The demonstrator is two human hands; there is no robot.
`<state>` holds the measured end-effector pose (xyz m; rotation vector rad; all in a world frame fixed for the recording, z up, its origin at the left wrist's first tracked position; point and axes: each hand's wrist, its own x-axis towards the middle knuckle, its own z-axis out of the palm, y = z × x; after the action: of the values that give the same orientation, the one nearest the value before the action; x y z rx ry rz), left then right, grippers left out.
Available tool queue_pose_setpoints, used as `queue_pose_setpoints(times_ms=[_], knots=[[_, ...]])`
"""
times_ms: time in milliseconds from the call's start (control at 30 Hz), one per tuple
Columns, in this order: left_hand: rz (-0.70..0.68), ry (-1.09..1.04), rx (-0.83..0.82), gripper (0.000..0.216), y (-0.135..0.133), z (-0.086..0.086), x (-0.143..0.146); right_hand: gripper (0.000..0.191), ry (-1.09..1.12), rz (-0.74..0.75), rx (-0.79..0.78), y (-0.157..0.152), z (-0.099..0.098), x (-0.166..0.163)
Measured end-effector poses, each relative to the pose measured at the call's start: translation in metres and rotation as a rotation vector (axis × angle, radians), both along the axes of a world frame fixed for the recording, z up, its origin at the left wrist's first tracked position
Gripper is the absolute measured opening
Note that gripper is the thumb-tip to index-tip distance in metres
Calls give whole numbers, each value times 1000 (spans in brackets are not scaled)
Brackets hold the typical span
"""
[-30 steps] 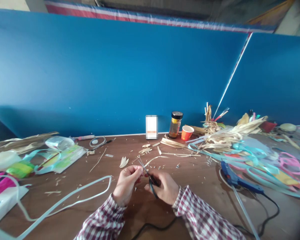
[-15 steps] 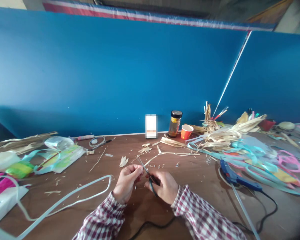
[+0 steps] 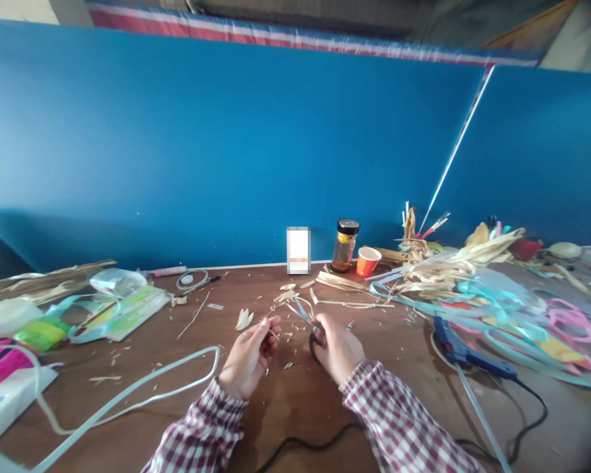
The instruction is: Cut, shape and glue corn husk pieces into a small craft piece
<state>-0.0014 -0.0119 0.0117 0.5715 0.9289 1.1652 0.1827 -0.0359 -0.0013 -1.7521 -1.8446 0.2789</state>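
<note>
My left hand [image 3: 250,353] is closed in a pinch, and a thin pale strip of dried husk [image 3: 274,334] pokes out from its fingertips. My right hand [image 3: 335,348] grips scissors [image 3: 303,313] by their dark handles. The blades point away and to the left, slightly apart, over scattered husk scraps [image 3: 286,293]. Another narrow pale strip curves close behind the blades; whether it touches them I cannot tell. Just past my left hand lies a small fan-shaped cluster of husk pieces [image 3: 244,319].
A lidded jar [image 3: 343,249] and an orange paper cup [image 3: 369,261] stand by the blue partition. On the right are a husk pile [image 3: 438,272], ribbons and a blue glue gun [image 3: 467,351] with a black cord. A white cable [image 3: 128,394] loops at left, near plastic packets [image 3: 138,312].
The scissors have moved forward with my right hand, away from my left hand's fingertips, and the hands are farther apart. My left hand keeps its pinch.
</note>
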Motion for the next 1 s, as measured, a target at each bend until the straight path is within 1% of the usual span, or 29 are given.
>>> queue_pose_setpoints(times_ms=[67, 133, 200, 267, 300, 367, 433, 467, 567, 667, 767, 867, 933, 1000], knots=[[2, -40, -4, 18, 0, -1, -1, 37, -44, -19, 6, 3, -1, 7], [12, -71, -7, 21, 1, -2, -1, 46, -66, -21, 1, 5, -1, 12], [21, -85, 3, 20, 1, -3, -1, 57, -56, -17, -9, 7, 0, 16], [19, -70, 17, 18, 1, -2, -1, 60, -19, -56, -50, 9, 3, 18], [12, -57, 24, 19, 1, -2, 0, 57, -2, -96, -76, 10, 5, 19], [4, -27, 37, 22, 1, -2, 1, 44, 8, -167, -103, 11, 8, 20], [15, -1, 51, 20, 1, -2, 2, 27, -22, -175, -86, 12, 9, 21], [23, 14, 56, 19, 1, -2, 2, 23, -42, -157, -74, 13, 9, 22], [13, 82, 41, 21, -1, -3, 3, 21, -42, -113, -61, 14, 7, 24], [-32, 193, 54, 25, -3, -4, 3, 13, 86, -43, -72, 15, 4, 24], [-117, 292, 159, 27, -6, -7, 5, 11, 206, 37, -118, 15, 2, 22], [-217, 361, 277, 26, -9, -10, 10, 15, 266, 66, -161, 14, 3, 21], [-256, 413, 337, 25, -11, -12, 12, 18, 297, 102, -148, 13, 4, 22], [-281, 457, 373, 24, -12, -12, 14, 19, 293, 134, -95, 14, 5, 22]])
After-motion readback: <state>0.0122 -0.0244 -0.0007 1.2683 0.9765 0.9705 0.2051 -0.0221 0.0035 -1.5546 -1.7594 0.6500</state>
